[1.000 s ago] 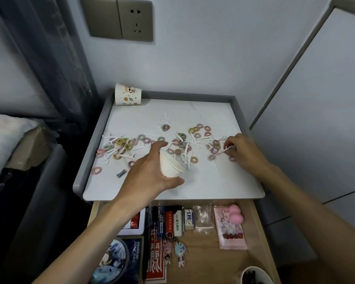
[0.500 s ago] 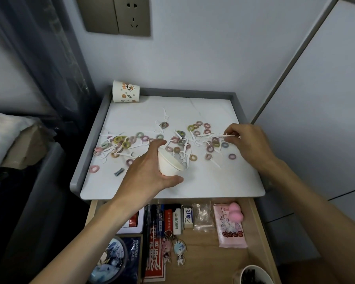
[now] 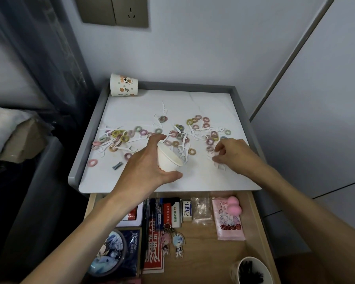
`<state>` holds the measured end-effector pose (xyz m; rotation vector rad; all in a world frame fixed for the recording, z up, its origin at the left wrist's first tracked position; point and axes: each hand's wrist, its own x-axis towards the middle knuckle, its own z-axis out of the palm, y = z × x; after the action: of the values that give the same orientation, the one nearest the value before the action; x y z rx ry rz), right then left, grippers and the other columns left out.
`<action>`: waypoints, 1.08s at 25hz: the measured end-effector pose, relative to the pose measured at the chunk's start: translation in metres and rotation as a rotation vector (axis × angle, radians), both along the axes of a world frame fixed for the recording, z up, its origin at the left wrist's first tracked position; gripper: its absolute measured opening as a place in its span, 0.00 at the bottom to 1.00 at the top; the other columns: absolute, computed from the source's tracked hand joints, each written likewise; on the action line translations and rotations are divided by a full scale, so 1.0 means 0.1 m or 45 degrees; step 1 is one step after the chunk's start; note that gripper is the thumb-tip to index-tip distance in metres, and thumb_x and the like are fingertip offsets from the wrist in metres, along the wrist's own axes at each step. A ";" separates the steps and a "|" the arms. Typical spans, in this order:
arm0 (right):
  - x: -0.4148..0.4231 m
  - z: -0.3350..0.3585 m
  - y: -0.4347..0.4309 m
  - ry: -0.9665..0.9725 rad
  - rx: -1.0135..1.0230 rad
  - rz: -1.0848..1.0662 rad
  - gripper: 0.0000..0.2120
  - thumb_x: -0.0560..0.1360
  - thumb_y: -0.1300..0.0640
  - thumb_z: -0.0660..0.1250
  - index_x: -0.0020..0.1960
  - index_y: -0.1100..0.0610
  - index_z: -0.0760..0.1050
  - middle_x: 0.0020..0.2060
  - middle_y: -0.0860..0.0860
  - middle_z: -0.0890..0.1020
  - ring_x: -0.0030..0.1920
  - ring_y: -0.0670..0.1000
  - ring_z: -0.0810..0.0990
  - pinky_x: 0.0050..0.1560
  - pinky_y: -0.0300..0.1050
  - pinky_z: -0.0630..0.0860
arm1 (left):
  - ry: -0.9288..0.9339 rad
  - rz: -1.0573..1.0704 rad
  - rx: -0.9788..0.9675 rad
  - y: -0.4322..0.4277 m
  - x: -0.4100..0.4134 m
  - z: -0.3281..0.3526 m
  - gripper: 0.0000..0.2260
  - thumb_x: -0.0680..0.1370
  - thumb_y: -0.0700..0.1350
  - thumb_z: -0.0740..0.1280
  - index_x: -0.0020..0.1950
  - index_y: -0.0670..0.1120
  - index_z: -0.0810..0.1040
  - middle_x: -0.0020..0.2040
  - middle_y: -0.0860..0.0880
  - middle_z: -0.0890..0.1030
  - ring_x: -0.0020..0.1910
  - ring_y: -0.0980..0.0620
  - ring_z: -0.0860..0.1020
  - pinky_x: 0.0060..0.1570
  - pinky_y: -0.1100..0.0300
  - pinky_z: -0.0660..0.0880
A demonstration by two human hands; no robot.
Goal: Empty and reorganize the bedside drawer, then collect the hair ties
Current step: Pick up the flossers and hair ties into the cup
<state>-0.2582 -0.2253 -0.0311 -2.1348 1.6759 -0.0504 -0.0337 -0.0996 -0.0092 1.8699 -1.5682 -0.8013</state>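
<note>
While the cup (image 3: 168, 160) is gripped by the left hand (image 3: 146, 167) near the surface's (image 3: 193, 103) front edge, the right hand (image 3: 234, 154) has been drawn closer — fingertips (image 3: 216, 149) pinched, contents unclear — hair ties (image 3: 124, 138) scattered mid-surface

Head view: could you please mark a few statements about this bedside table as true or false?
1. The left hand grips a small white paper cup. True.
2. The light wooden drawer is shut. False: it is pulled open, with items inside.
3. Colourful ring-shaped hair ties lie scattered on the white tabletop. True.
4. The right hand reaches into the drawer. False: it pinches a white plastic floss pick on the tabletop.
</note>
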 end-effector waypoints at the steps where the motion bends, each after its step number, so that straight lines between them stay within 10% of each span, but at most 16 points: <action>1: 0.01 -0.01 0.01 0.010 -0.024 -0.055 0.15 0.74 0.52 0.72 0.53 0.64 0.79 0.47 0.58 0.84 0.45 0.56 0.82 0.48 0.51 0.80 | -0.004 -0.002 0.002 0.01 0.00 0.00 0.40 0.67 0.55 0.79 0.72 0.59 0.59 0.56 0.56 0.74 0.53 0.54 0.72 0.46 0.60 0.66; 17: 0.20 -0.12 0.15 0.311 -0.381 0.303 0.10 0.81 0.59 0.61 0.61 0.60 0.72 0.56 0.58 0.79 0.57 0.60 0.78 0.48 0.51 0.72 | -0.012 -0.015 0.028 0.02 0.00 0.00 0.40 0.67 0.54 0.79 0.73 0.58 0.59 0.54 0.56 0.73 0.52 0.54 0.71 0.46 0.61 0.66; 24: 0.28 0.30 0.22 -0.504 -0.114 0.515 0.05 0.75 0.57 0.72 0.51 0.53 0.83 0.42 0.41 0.84 0.45 0.39 0.82 0.49 0.38 0.75 | -0.049 -0.075 0.031 0.02 -0.05 -0.02 0.43 0.66 0.53 0.80 0.73 0.59 0.58 0.57 0.56 0.74 0.53 0.54 0.71 0.47 0.60 0.67; 27: 0.46 0.24 0.45 -0.500 -0.077 0.801 0.06 0.74 0.61 0.73 0.50 0.55 0.84 0.43 0.44 0.83 0.43 0.39 0.80 0.46 0.36 0.73 | -0.045 -0.146 0.002 0.01 -0.10 -0.04 0.43 0.65 0.53 0.80 0.73 0.61 0.58 0.49 0.63 0.74 0.48 0.61 0.75 0.45 0.67 0.70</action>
<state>-0.2120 -0.1806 -0.0075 -2.4052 0.7578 -0.3113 -0.0432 -0.0983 -0.0133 1.8179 -1.7097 -0.8229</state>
